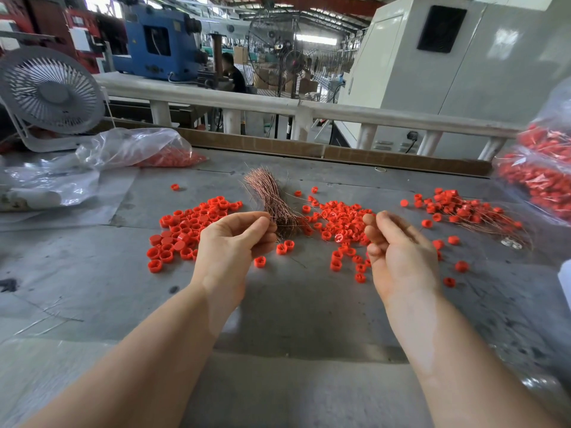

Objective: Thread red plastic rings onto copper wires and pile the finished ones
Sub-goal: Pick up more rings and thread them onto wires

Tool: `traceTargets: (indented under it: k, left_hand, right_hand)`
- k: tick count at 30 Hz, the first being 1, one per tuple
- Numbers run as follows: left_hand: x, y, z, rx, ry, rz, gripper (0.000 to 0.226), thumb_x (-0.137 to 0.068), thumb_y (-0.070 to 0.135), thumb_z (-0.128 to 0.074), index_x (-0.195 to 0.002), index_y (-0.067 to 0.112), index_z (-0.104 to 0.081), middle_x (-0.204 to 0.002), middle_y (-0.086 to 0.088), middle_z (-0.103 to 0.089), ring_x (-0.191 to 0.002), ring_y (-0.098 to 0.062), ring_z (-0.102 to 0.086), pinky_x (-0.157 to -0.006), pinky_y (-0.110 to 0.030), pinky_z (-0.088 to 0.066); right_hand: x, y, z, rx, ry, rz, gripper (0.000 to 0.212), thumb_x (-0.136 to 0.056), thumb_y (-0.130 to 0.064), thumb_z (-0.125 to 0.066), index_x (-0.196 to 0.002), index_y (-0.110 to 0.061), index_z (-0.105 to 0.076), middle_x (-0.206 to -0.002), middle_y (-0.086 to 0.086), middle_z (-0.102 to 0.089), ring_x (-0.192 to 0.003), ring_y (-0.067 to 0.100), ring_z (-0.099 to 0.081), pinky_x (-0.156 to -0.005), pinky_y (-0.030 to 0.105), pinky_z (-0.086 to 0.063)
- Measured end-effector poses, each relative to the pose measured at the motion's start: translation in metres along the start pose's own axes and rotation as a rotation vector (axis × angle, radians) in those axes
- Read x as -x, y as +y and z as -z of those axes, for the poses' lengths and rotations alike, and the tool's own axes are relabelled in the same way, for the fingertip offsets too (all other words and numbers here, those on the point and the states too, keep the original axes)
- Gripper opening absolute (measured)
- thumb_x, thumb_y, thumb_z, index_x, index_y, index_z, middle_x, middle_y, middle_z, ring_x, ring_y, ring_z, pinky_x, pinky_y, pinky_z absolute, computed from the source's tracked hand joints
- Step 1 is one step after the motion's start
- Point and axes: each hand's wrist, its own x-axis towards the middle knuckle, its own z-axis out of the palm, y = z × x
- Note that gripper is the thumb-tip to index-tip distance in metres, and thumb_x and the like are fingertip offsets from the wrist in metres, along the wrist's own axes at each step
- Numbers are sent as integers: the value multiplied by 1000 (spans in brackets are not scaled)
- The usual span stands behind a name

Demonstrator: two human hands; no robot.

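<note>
left hand: fingertips pinched at the copper wire bundle, probably teasing one strand free, tbh too fine to see
right hand: loosely curled, palm up, looks empty
tip: pull one wire only, then grab a loose red ring
finished pile: far right

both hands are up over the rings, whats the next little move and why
Probably the left hand should pull one wire from the copper wire bundle its fingertips are at. No ring shows in the right hand, and loose red rings lie just beyond it, so it could pick one next.
</note>
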Motion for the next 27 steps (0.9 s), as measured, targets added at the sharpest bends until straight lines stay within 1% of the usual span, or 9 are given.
traceTargets:
  k: [3,6,12,15,19,22,24,25,27]
  left_hand:
    - [0,0,0,3,6,2,15,-88,-2,-57,-80,6,-67,-60,1,-67,-53,-4,-61,-52,-14,-50]
    - [-1,0,0,16,17,7,15,-88,-1,-57,-79,7,-66,-60,1,-67,-52,-4,-60,-52,-14,-50]
    - [0,0,0,41,6,-13,14,-88,5,-59,-76,8,-65,-62,1,-69,-54,-5,-62,-52,-16,-51]
    - [-1,0,1,35,29,-24,12,-87,8,-61,-76,8,-65,-61,1,-68,-55,-6,-62,-53,-17,-51]
    - [-2,-2,4,-52,84,-60,12,-86,9,-62,-75,8,-65,-64,-4,-63,-52,-7,-59,-51,-17,-50]
    - [-4,-2,5,-108,106,-76,13,-87,10,-62,-74,7,-65,-64,-5,-62,-51,-8,-58,-50,-19,-50]
    - [-4,-2,6,-111,108,-68,14,-87,10,-62,-74,8,-65,-62,-3,-61,-49,-8,-57,-48,-20,-50]
    - [-5,-2,6,-110,106,-63,15,-87,11,-62,-73,8,-64,-60,-2,-61,-49,-7,-56,-47,-20,-49]
    - [-4,-2,6,-115,101,-51,17,-87,11,-62,-71,8,-64,-58,-1,-60,-48,-8,-54,-46,-20,-49]
  right_hand:
    - [-1,-1,1,15,-3,-7,13,-87,0,-59,-82,-11,-62,-58,1,-66,-45,3,-55,-37,12,-32]
    - [-1,-1,3,70,5,4,13,-88,-5,-59,-79,-13,-62,-60,-1,-66,-46,2,-56,-36,12,-33]
    - [-1,-1,5,176,40,52,11,-90,-11,-60,-79,-12,-59,-55,-5,-67,-46,1,-59,-36,12,-34]
    - [-2,1,6,268,67,117,15,-90,-15,-61,-75,-13,-58,-55,-5,-66,-46,0,-58,-36,12,-34]
    - [-4,5,6,396,98,237,21,-90,-16,-61,-69,-14,-57,-63,-4,-63,-42,-4,-51,-41,8,-36]
    - [-6,7,5,496,114,332,24,-89,-17,-62,-65,-17,-57,-59,-6,-61,-42,-4,-50,-44,8,-38]
    - [-7,8,5,554,128,360,25,-88,-20,-62,-64,-19,-57,-58,-7,-60,-44,-2,-51,-47,11,-40]
    - [-8,8,6,588,136,367,25,-88,-21,-62,-64,-19,-57,-59,-6,-60,-47,0,-51,-50,15,-41]
    - [-9,9,7,690,146,381,26,-88,-23,-63,-64,-20,-54,-60,-4,-58,-54,9,-51,-55,23,-39]
